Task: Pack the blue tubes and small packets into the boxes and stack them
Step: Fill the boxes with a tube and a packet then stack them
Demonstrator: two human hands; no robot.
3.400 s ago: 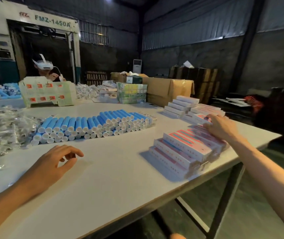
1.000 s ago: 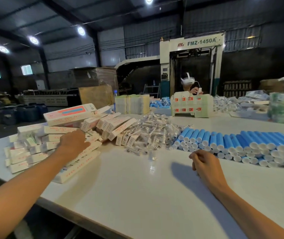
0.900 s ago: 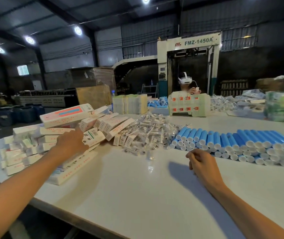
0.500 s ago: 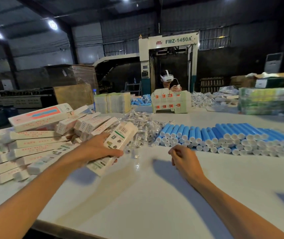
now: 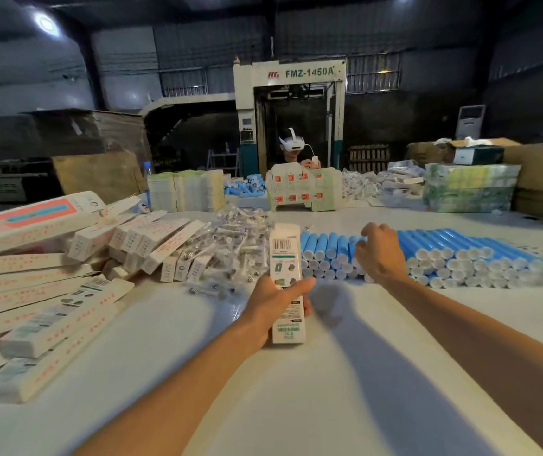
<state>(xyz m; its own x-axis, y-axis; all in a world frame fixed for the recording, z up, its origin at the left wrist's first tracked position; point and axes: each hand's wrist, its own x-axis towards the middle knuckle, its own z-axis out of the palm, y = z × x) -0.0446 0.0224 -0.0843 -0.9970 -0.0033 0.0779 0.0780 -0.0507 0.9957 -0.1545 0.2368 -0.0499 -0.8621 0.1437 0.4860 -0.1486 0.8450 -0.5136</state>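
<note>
Head view: left hand (image 5: 270, 301) has drawn one box (image 5: 285, 258) from the pile of boxes (image 5: 49, 274) and now clamps it over the middle of the bench (image 5: 329, 390). The right hand (image 5: 378, 255), idle a moment ago, lies with fingers spread on the blue tubes (image 5: 444, 251), and whether it grips one is not discernible. Judgement: carton fetched, tube pick beginning, packets (image 5: 230, 238) untouched; box long, white, barcode and green print uppermost.
</note>
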